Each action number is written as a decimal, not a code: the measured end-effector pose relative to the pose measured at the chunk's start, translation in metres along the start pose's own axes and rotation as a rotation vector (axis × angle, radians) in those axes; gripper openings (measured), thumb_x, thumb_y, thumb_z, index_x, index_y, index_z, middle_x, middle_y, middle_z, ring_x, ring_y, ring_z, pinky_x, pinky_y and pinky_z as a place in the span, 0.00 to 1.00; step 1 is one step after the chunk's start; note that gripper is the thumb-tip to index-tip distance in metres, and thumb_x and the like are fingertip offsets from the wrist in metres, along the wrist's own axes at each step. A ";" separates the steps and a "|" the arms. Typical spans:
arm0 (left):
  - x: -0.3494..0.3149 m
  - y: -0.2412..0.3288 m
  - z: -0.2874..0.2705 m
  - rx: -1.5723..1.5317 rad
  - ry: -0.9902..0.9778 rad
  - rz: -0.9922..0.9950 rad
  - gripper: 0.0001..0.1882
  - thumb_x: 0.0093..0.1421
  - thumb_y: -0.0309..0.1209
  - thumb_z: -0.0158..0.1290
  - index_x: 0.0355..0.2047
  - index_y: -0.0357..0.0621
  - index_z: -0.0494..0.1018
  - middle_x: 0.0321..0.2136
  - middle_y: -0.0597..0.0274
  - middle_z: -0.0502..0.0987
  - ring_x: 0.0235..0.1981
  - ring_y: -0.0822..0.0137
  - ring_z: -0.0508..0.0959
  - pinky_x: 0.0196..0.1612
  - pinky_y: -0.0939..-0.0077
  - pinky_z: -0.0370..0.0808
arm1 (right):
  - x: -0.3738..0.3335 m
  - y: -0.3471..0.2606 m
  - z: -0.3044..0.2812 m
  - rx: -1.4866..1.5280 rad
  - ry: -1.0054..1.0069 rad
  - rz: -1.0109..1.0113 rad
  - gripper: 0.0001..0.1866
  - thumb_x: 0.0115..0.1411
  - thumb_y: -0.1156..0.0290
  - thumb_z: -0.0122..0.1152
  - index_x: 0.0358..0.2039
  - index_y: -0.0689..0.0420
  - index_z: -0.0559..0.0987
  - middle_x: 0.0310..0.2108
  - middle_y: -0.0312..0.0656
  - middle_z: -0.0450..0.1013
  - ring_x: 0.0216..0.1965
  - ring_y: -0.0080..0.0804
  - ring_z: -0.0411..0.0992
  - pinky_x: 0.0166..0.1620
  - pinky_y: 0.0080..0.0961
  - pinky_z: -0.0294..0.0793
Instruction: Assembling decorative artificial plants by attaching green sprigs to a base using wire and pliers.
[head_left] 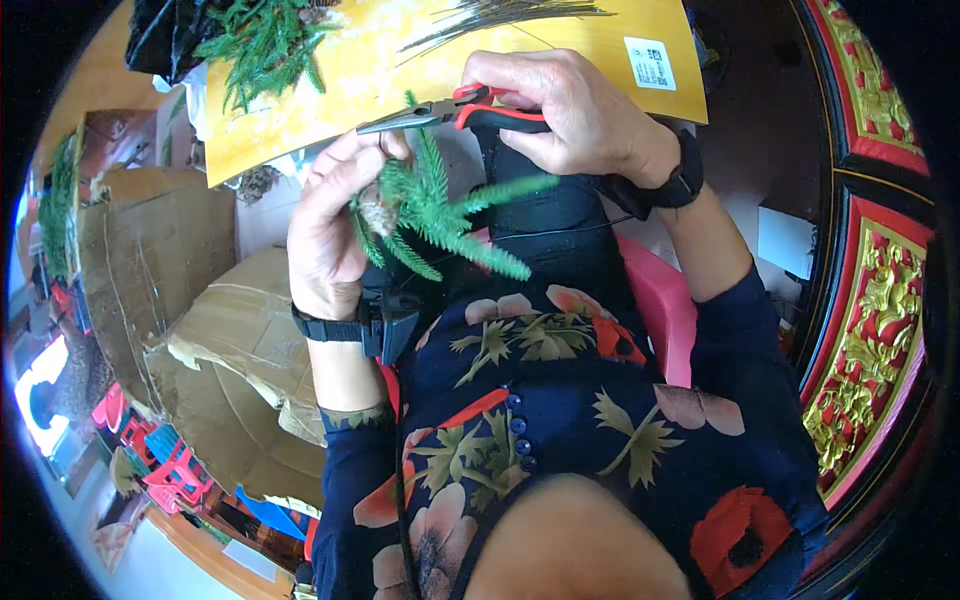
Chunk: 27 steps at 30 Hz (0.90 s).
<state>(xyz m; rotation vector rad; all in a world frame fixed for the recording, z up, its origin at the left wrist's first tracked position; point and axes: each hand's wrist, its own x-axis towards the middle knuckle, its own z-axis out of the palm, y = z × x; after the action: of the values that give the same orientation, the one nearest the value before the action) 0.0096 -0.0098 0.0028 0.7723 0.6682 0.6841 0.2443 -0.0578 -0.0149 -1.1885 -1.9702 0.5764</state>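
My left hand [325,225] is closed around an artificial pine sprig [435,220] with green needled branches that fan out to the right over my lap. A small brown pine cone [374,212] sits at its base, partly covered by my fingers. In my right hand [585,115] are needle-nose pliers [415,117] with red and black handles, gripped from the right. Their long grey jaws point left and reach the fingertips of my left hand. What lies between the jaws, if anything, is too small to make out.
Ahead is a yellow board [350,110] bearing a heap of green sprigs [265,50] and a bundle of thin dark wires [495,22]. Torn cardboard boxes [215,330] stand at my left. A pink seat [660,310] shows beside me, and carved red-and-gold panels [865,340] line the right.
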 end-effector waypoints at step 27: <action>0.012 -0.020 0.018 0.476 0.415 0.402 0.04 0.54 0.24 0.57 0.31 0.37 0.78 0.25 0.70 0.75 0.27 0.82 0.70 0.30 0.88 0.66 | -0.016 -0.036 0.021 0.004 -0.113 0.475 0.14 0.54 0.69 0.52 0.40 0.62 0.68 0.30 0.55 0.71 0.34 0.54 0.70 0.38 0.40 0.68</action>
<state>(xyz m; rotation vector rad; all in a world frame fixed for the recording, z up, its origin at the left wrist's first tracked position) 0.0364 -0.0187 -0.0065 1.2393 1.0910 1.0885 0.2129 -0.0892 -0.0086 -1.6675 -1.7749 0.9012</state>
